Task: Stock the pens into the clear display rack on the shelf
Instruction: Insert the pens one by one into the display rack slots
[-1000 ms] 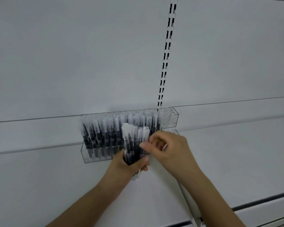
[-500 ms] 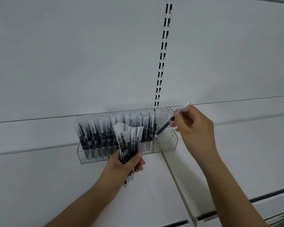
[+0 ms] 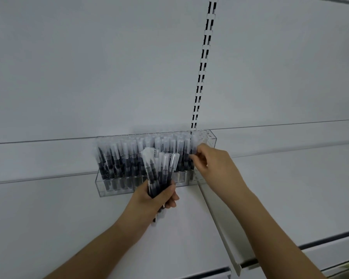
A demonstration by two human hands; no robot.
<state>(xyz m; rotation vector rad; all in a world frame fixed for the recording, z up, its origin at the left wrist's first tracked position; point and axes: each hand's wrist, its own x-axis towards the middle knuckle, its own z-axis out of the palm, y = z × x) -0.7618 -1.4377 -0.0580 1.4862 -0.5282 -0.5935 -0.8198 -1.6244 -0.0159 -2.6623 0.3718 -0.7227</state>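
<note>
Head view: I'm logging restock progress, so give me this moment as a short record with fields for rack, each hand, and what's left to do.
rack: clear display rack on the white shelf, left and middle packed with upright pens, right end not yet filled
left hand: left hand grips a bundle of pens in front of the rack
right hand: right hand at the filled section's right edge, fingers pinched on one pen going in
left to do: the bundle in the left hand
</note>
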